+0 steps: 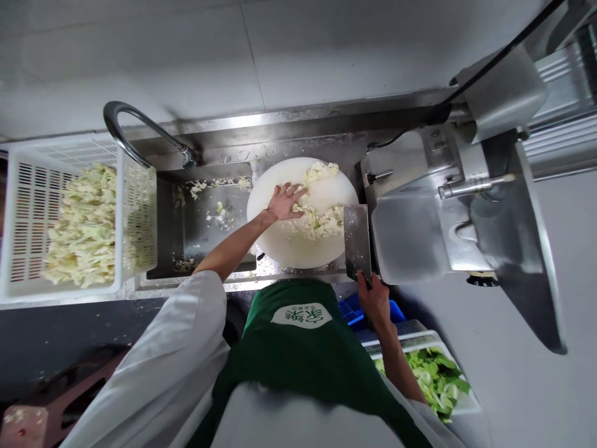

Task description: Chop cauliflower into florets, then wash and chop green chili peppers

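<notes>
While the left hand [285, 202] lies spread and gripping nothing, left of centre over the round white cutting board [321, 256], the right hand [374, 298], lower right of centre, is wrapped around the handle of a broad, rectangular steel cleaver [357, 239]. Pale, crumbly cauliflower pieces [321, 223] lie at the board's middle and right, with a larger cream cauliflower chunk [321, 170] near its top edge; whether the left fingertips touch either is hard to tell. The pieces should be light, stiff and apt to shed crumbs, so the small ones suit a flat palm, the chunk a hold by its sides. The cleaver looks heavy towards its wide blade and slick if wet, making the handle the safe hold. Its blade overlaps the board's right edge, close beside the grey metal slicing machine [410, 239], leaving little room there; more shows along the board's lower left, before the rectangular steel sink [200, 227].
</notes>
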The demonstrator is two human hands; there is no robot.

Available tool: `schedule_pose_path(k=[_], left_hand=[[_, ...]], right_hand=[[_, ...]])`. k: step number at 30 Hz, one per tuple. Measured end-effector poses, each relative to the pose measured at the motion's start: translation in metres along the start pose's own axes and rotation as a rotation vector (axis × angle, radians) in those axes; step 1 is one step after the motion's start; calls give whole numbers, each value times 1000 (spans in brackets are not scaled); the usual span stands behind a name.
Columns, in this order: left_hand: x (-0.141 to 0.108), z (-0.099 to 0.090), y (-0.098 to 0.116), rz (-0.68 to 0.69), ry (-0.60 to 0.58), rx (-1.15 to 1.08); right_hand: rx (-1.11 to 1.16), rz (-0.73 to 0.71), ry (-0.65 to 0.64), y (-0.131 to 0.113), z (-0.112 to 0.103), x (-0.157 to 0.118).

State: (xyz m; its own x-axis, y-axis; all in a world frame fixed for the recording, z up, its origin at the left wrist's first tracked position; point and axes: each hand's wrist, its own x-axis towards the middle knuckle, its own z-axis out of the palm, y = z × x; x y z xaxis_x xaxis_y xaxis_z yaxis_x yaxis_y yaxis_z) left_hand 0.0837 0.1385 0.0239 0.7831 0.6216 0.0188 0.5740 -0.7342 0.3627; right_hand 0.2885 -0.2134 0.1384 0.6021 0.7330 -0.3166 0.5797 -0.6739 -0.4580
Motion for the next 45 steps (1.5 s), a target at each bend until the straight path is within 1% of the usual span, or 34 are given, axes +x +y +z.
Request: schedule_pose_path(k=[2, 6, 8, 10, 11, 13, 15, 16, 18, 19, 20, 21, 23, 24, 26, 28, 29, 31, 33, 34, 36, 38, 40, 41, 43, 45], left_hand=[[-9, 8, 3, 17, 18, 9], [-38, 29, 14, 46, 47, -15], [-43, 35, 17, 44, 65, -89], [-40, 35, 19, -11, 147, -226], [-35, 33, 19, -60, 218, -325], [-24, 27, 18, -215, 412, -572], [-16, 20, 15, -435, 601, -849], [-13, 16, 13, -556, 672, -983], [-14, 7, 6, -751, 752, -1201], [-17, 4, 2, -804, 765, -1265], [-21, 0, -1, -819, 770, -1285], [-27, -2, -4, -796, 768, -1256], [-39, -6, -6, -654, 733, -1082], [-44, -6, -5, -557, 684, -959], [-54, -5, 4, -369, 506, -684], [-59, -2, 19, -254, 308, -475], [-60, 0, 28, -230, 224, -393], [-58, 3, 43, -230, 101, -273], [-52, 3, 53, -269, 28, -183], [-49, 3, 55, -283, 10, -153], [-42, 1, 54, -282, 3, -149], [-35, -1, 51, -239, -12, -177], [-30, -1, 46, -195, -13, -245], [-28, -1, 44, -182, 10, -305], [-28, -2, 40, -188, 118, -490], [-37, -9, 33, -254, 285, -719]], right_hand=[[1, 8, -1, 1, 3, 1], [24, 2, -19, -2, 6, 0], [38, 7, -37, -4, 5, -2], [35, 20, -56, -6, 2, -3], [27, 25, -63, -6, 1, -4], [8, 27, -66, -6, -2, -5], [-9, 18, -60, -6, -3, -5], [-14, 12, -56, -5, -3, -4], [-23, -2, -52, -6, -3, -3], [-30, -9, -51, -6, -2, -2], [-39, -16, -49, -7, -2, -2], [-49, -24, -48, -8, -1, -2], [-61, -35, -52, -11, 0, -2], [-60, -41, -59, -11, 1, -3], [-55, -52, -71, -12, 3, -4], [-59, -60, -70, -11, 4, -5], [-63, -61, -67, -10, 5, -6], [-62, -57, -57, -8, 6, -7], [-49, -57, -37, -5, 7, -9], [-40, -59, -26, -3, 7, -10], [-24, -58, -16, 0, 8, -11], [-16, -49, -20, 3, 8, -11], [-14, -46, -16, 5, 8, -11], [-13, -47, -13, 6, 8, -11], [-8, -53, -11, 7, 8, -11], [-6, -57, -17, 6, 7, -11]])
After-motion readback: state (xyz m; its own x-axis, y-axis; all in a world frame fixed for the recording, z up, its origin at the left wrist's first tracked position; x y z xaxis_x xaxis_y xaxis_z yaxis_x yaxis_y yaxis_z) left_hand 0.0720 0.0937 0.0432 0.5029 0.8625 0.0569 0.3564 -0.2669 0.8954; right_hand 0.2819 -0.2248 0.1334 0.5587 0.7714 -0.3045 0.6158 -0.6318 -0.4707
